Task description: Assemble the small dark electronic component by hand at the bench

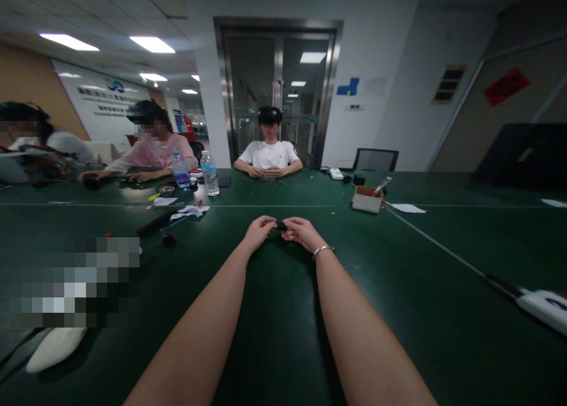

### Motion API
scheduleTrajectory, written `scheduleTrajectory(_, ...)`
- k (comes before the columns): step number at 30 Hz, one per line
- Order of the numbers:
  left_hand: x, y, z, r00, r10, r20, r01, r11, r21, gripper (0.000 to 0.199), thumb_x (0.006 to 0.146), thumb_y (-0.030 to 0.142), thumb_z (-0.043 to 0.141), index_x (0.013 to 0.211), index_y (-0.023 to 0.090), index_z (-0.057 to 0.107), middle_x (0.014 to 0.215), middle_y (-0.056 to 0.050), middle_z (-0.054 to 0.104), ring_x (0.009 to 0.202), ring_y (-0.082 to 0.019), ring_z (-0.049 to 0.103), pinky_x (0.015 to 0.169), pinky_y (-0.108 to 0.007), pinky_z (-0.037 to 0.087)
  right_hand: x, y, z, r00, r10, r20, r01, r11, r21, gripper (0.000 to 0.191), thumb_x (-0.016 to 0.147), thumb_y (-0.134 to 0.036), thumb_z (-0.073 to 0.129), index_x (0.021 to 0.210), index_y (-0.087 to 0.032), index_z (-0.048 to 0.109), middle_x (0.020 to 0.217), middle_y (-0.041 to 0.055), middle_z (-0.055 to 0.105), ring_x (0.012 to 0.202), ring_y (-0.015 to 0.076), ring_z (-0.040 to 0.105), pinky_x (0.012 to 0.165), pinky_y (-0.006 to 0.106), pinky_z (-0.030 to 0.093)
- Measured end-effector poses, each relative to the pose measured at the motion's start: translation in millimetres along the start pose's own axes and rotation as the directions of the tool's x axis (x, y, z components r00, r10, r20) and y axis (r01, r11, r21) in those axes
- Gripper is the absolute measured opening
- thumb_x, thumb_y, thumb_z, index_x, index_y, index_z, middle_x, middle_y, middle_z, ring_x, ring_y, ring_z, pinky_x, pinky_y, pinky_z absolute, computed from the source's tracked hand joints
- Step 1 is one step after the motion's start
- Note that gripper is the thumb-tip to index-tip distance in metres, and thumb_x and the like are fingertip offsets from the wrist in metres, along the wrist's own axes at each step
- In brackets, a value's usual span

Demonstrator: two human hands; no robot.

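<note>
Both of my arms reach forward over the dark green table (283,288). Between my hands is a small black object (280,226), too small to identify. My left hand (260,231) pinches its left end with closed fingers. On the other end, the fingers of my right hand (302,232) are closed as well. A silver bracelet (323,251) circles my right wrist.
Two water bottles (209,174) and crumpled papers (190,211) lie front left. A small box (367,199) with a pen stands front right, near a cable and white power strip (543,308). Three people sit around the table.
</note>
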State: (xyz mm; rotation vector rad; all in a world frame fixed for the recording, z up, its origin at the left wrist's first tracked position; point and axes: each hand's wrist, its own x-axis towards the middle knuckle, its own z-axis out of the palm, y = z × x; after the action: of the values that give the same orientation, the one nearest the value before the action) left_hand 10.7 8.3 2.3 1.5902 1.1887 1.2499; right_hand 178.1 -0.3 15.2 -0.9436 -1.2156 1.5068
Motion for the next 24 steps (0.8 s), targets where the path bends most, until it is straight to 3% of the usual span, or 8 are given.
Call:
scheduleTrajectory(9, -1.0, -0.6, -2.6, 0.999, 0.053, -0.002, -0.053, 0.997, -0.055, 0.032, 0.064, 0.028, 0.067, 0.093, 0.015, 0.063, 0.088, -0.007, 0.064, 0.073, -0.014, 0.058, 0.056, -0.023, 0.044, 1.0, 1.0, -1.2, 1.000, -0.009, 0.007, 0.009, 1.000, 0.012, 0.007, 0.083, -0.015, 0.059, 0.087, -0.010, 0.057, 0.057, 0.0057, 0.065, 0.051, 0.0114, 0.064, 0.050, 0.018, 0.054)
scheduleTrajectory(17, -1.3, 3.3, 0.7, 0.999, -0.028, 0.028, 0.029, 0.998, -0.053, 0.034, 0.078, 0.043, 0.052, 0.083, 0.011, 0.063, 0.050, 0.001, 0.051, 0.044, -0.008, 0.046, 0.045, -0.020, 0.036, 1.8, 1.7, -1.8, 1.000, -0.004, 0.016, 0.004, 1.000, -0.008, 0.012, 0.080, -0.017, 0.064, 0.089, -0.010, 0.059, 0.057, 0.0059, 0.065, 0.052, 0.0125, 0.064, 0.050, 0.019, 0.054)
scheduleTrajectory(20, -0.9, 2.9, 0.8, 0.999, -0.049, 0.019, 0.050, 0.996, -0.067, 0.030, 0.079, 0.038, 0.050, 0.088, 0.013, 0.063, 0.061, -0.001, 0.057, 0.048, -0.009, 0.049, 0.045, -0.020, 0.037, 2.3, 2.3, -2.2, 1.000, -0.004, 0.016, 0.004, 1.000, -0.002, 0.011, 0.081, -0.017, 0.063, 0.089, -0.010, 0.059, 0.058, 0.0063, 0.065, 0.051, 0.0122, 0.064, 0.050, 0.020, 0.054)
scheduleTrajectory(24, -1.4, 4.0, -0.3, 0.999, -0.036, 0.006, 0.036, 0.998, -0.055, 0.026, 0.070, 0.023, 0.056, 0.094, 0.016, 0.062, 0.076, -0.002, 0.061, 0.057, -0.009, 0.053, 0.049, -0.019, 0.039, 3.0, 2.9, -3.0, 1.000, -0.008, 0.024, 0.008, 1.000, 0.005, 0.012, 0.081, -0.018, 0.063, 0.088, -0.010, 0.059, 0.057, 0.0067, 0.065, 0.052, 0.0124, 0.064, 0.050, 0.019, 0.054)
